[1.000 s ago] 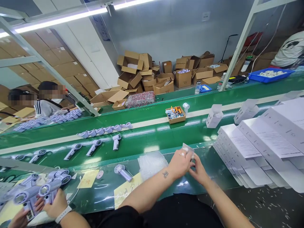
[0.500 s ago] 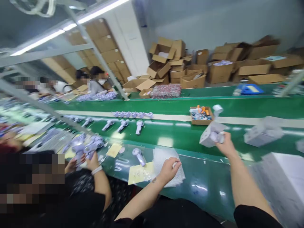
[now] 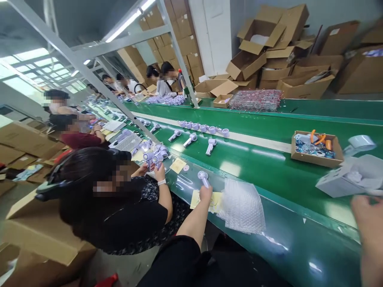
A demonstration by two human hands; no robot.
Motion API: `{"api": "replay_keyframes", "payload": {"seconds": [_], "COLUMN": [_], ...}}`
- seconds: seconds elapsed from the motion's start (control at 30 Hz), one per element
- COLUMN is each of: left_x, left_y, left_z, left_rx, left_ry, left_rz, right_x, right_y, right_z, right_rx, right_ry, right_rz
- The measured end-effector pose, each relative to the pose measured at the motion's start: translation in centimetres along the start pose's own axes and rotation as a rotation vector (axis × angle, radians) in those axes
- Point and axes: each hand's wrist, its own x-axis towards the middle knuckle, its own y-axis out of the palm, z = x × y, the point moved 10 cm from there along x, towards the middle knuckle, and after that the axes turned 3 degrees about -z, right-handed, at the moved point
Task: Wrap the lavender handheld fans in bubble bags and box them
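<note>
My left hand (image 3: pixel 205 193) is closed round the handle of a small lavender fan (image 3: pixel 203 178), above yellow paper (image 3: pixel 216 201) on the near ledge. Just right of it lies a stack of bubble-wrap bags (image 3: pixel 243 207). At the right edge my right hand (image 3: pixel 366 209) is blurred and partly cut off, just below an open white box (image 3: pixel 335 183) with white pieces in it; whether its fingers hold anything is unclear. A round-headed pale item (image 3: pixel 361 142) stands behind that box.
Several lavender fans (image 3: pixel 211 146) lie on the green belt (image 3: pixel 257 159). A cardboard tray (image 3: pixel 317 159) of parts sits beyond. Close on my left, a co-worker (image 3: pixel 119 207) handles fans. A slanting metal post (image 3: pixel 119 105) crosses the left side.
The view has swung left. My left hand has moved left from the bubble-wrap bags and taken hold of the fan. My right hand has come away from the white box's contents.
</note>
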Motion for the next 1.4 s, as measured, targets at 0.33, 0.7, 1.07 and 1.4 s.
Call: {"api": "replay_keyframes", "payload": {"seconds": [0.33, 0.7, 1.07, 1.4], "left_x": [-16.9, -20.6, -20.5, -24.7], "left_y": [11.2, 16.9, 15.6, 13.3], "left_z": [-3.2, -1.7, -6.5, -9.1], "left_rx": [-0.205, 0.736, 0.449, 0.018], "left_ry": [0.335, 1.299, 1.066, 0.863], "left_rz": [0.746, 0.746, 0.761, 0.938], "right_x": [-25.7, -27.7, -33.0, -30.8], "right_y": [20.3, 4.2, 6.1, 7.5], "right_z": [0.9, -5.3, -1.5, 1.3], "right_rx": [0.766, 0.640, 0.870, 0.787], "right_ry": [0.887, 0.862, 0.845, 0.730], "right_rz": [0.621, 0.088, 0.341, 0.500]}}
